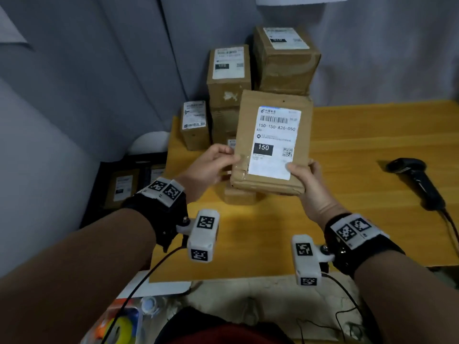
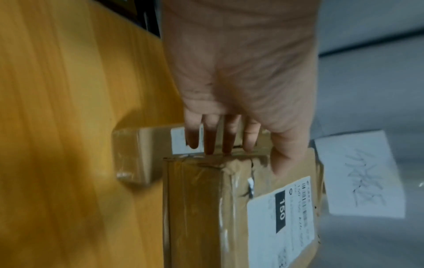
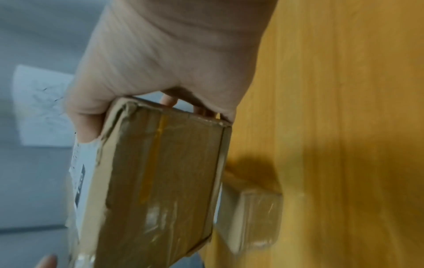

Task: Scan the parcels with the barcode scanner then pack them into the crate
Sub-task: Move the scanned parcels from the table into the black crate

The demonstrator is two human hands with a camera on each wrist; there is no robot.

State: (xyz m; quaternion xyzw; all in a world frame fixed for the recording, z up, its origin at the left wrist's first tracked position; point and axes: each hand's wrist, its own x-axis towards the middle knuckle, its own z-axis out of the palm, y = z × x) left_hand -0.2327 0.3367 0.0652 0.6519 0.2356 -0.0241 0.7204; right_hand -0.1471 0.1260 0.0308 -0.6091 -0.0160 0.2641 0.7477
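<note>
Both hands hold a flat brown cardboard parcel above the yellow table, its white label marked 150 facing me. My left hand grips its near left corner, thumb on top and fingers underneath. At the near right corner my right hand clamps the parcel with the thumb on the label. The parcel hangs tilted over a small taped parcel lying on the table. The black barcode scanner lies at the right side of the table, untouched.
Several more labelled brown parcels are stacked at the table's back left against the grey wall. A black crate with parcels inside stands on the floor left of the table. The scanner's cable runs off the right edge.
</note>
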